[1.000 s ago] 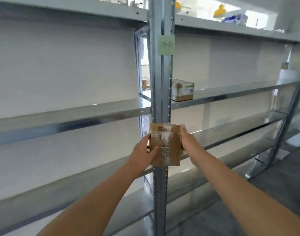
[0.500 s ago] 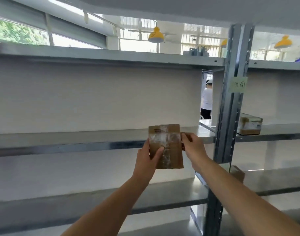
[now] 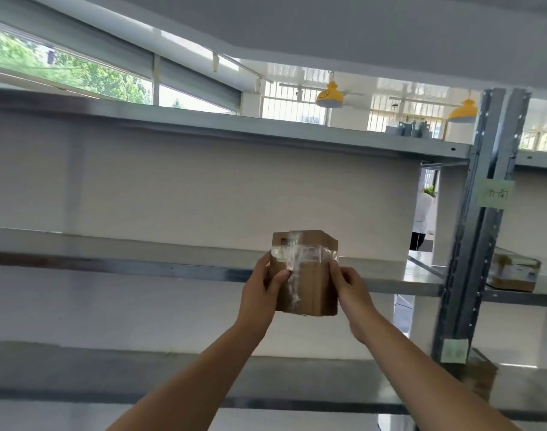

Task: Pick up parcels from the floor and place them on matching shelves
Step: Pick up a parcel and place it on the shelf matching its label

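Note:
A small brown cardboard parcel [image 3: 309, 275] crossed with clear tape and bearing a barcode at its top left is held up in front of me. My left hand [image 3: 259, 293] grips its left side with the thumb on the front face. My right hand [image 3: 350, 287] grips its right edge. The parcel hangs in front of the edge of the middle metal shelf [image 3: 141, 262], with its top just above shelf level. The hands hide the parcel's side faces.
A grey upright post [image 3: 483, 213] with a green paper label [image 3: 495, 193] stands at the right. Beyond it another parcel [image 3: 514, 272] sits on the neighbouring shelf. A lower shelf [image 3: 110, 377] and an upper shelf [image 3: 204, 126] span the bay. A person stands behind the rack [image 3: 423, 219].
My view has swung left and upward, so the post has slid to the right. Both hands have kept hold of the parcel and raised it level with the middle shelf.

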Tool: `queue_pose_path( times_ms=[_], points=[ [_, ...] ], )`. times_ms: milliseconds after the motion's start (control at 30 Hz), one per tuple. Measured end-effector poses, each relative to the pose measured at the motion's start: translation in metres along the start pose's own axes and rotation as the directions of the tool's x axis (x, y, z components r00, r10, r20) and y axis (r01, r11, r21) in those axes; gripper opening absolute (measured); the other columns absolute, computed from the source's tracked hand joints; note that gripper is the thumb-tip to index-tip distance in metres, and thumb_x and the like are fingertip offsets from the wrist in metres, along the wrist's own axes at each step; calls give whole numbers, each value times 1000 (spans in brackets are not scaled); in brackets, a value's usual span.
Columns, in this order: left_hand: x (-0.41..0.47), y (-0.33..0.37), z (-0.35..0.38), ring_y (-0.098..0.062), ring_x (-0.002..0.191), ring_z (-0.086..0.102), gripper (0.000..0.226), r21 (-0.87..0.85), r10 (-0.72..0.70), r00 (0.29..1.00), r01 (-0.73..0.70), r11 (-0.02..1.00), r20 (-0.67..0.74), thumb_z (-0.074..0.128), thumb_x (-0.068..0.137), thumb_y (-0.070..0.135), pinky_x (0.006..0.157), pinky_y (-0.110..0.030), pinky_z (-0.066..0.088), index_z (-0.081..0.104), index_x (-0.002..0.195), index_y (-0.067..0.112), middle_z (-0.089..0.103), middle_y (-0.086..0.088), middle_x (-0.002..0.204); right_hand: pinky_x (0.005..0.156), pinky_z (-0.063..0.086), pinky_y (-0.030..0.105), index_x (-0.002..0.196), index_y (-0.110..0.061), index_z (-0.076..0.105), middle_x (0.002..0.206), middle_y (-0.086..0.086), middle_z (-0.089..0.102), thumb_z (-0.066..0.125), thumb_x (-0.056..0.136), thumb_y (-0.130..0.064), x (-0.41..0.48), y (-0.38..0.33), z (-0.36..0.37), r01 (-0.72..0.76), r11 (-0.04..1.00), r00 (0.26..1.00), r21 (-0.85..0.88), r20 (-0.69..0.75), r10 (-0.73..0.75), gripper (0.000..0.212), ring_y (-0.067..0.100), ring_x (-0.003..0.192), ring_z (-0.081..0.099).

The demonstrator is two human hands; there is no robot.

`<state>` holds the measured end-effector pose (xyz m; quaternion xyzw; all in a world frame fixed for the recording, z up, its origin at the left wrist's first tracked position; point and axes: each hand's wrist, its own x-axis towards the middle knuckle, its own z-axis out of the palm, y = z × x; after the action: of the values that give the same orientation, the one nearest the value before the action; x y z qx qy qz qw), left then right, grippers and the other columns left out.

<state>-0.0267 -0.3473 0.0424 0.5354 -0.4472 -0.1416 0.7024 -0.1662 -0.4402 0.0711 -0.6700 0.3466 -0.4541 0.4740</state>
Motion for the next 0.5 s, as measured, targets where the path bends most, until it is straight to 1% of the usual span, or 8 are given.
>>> queue_pose_path(
  times_ms=[67,133,167,200,267,333,433,500],
  points=[
    [-3,2,-8,2,101,63,40,-49,-2,999,-1,999,-51,61,98,24,67,-4,50,51,134,37,68,10,115,68,49,29,111,-12,59,104,3,64,42,102,-42,-4,7,8,10,999,997,37,-74,-7,36,12,89,59],
    [-2,5,-15,-1,101,65,37,-70,8,995,-15,997,-99,63,97,22,67,-9,53,55,129,37,69,10,114,82,55,47,105,-13,61,105,9,65,43,103,-36,-5,12,15,8,995,995,95,-96,1,29,25,94,62],
    [-1,6,-18,-5,101,66,33,-71,15,992,-24,997,-125,64,97,21,68,-13,54,56,125,36,70,9,113,87,54,52,100,-14,61,102,10,65,45,102,-34,-6,13,18,14,993,995,118,-96,-2,26,30,94,62],
    [1,8,-21,-10,100,67,28,-68,19,989,-29,997,-149,64,97,21,68,-17,56,58,120,34,70,9,110,86,53,52,97,-13,61,98,10,64,46,102,-32,-6,12,21,19,990,996,136,-94,-7,25,32,93,61],
    [3,8,-26,-15,97,68,15,-64,16,983,-29,998,-183,63,97,19,66,-21,58,63,109,29,71,7,103,81,52,47,93,-13,60,93,8,63,47,101,-32,-8,5,25,45,988,996,150,-87,-32,24,28,88,60],
    [4,6,-29,-15,95,69,11,-67,2,977,-17,998,-214,63,96,16,64,-18,56,69,101,24,73,3,98,80,53,43,93,-14,60,91,4,63,48,101,-35,-9,0,27,74,988,994,137,-86,-63,25,21,85,60],
    [5,1,-32,-17,95,70,9,-58,-25,973,12,998,-230,66,95,15,65,-12,53,74,100,17,76,-1,96,72,49,35,95,-12,61,87,0,63,49,101,-35,-9,-4,25,95,988,993,124,-78,-85,27,16,79,58],
    [4,-3,-32,-21,94,71,11,-43,-54,980,47,998,-190,65,96,22,75,-24,59,73,97,14,77,-3,93,68,47,31,96,-10,61,86,0,64,49,101,-36,-9,-4,24,95,990,993,103,-79,-87,29,15,78,58]
  ],
)
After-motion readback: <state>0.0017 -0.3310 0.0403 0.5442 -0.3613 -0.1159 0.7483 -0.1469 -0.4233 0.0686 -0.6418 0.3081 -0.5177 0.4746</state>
